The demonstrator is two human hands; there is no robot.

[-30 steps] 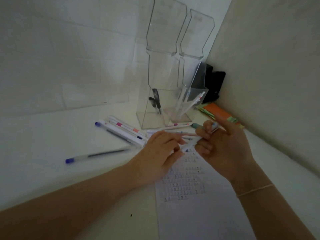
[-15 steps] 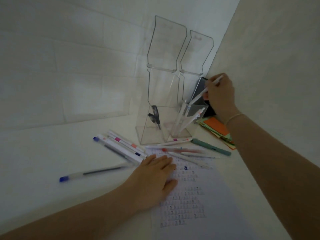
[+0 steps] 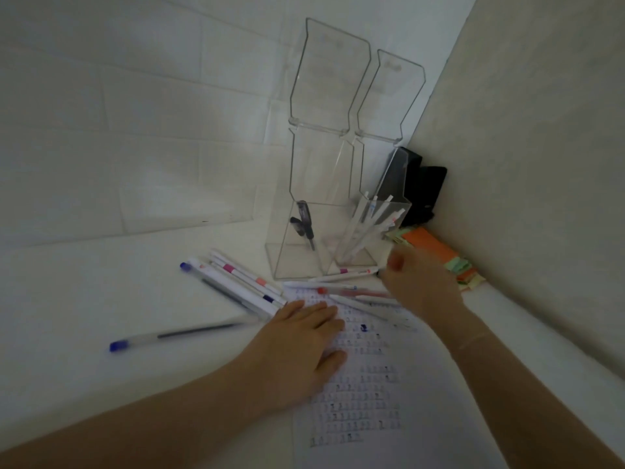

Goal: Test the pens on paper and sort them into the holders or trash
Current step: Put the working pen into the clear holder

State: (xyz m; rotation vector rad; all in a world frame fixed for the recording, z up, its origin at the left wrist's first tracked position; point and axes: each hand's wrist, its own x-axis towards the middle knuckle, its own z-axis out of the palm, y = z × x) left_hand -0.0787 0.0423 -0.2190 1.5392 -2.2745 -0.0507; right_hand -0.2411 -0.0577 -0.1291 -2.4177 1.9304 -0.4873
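Observation:
My left hand [image 3: 297,343] lies flat, fingers spread, on the upper left of the test paper [image 3: 372,421], which is covered in rows of small marks. My right hand [image 3: 419,286], blurred, hovers low over loose pens at the paper's top edge, among them a red pen [image 3: 351,292] and a white pen [image 3: 341,274]. Whether it holds anything is hidden. Behind stand two clear holders: the left holder [image 3: 287,258] has dark pens, the right holder [image 3: 402,211] has several white pens.
A bundle of white pens [image 3: 236,286] lies left of the holders, and a blue-capped pen [image 3: 176,335] lies apart further left. Orange and green sticky notes [image 3: 436,252] and a black object [image 3: 422,191] sit in the corner by the right wall.
My right hand put a white pen into the right holder, let go and came down to the loose pens in front of it. My left hand settled flat on the paper.

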